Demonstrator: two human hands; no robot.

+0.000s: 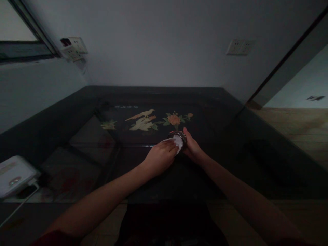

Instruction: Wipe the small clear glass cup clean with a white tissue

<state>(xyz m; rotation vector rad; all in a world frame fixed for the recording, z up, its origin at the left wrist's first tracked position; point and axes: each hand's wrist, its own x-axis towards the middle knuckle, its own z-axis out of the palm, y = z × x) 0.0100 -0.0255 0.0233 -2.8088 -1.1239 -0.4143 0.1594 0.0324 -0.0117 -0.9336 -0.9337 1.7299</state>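
My left hand [164, 152] presses a crumpled white tissue or cloth [178, 142] against a small, dark, shiny round vessel [174, 132]. The fingers of this hand are bent over the white piece, which partly covers the vessel's opening. On the vessel's right side, my right hand [192, 145] grips it, thumb side up. Dim light and the hands hide most of the vessel, so its exact kind cannot be told. Both hands are above the middle of a dark glass-topped table [179, 181].
A picture of birds [143, 123] and an orange flower [174, 119] shows on the table. A white device [16, 174] with a cable [19, 206] sits at the left edge. Wall sockets [240, 47] are behind, and a wooden floor [294, 124] lies to the right.
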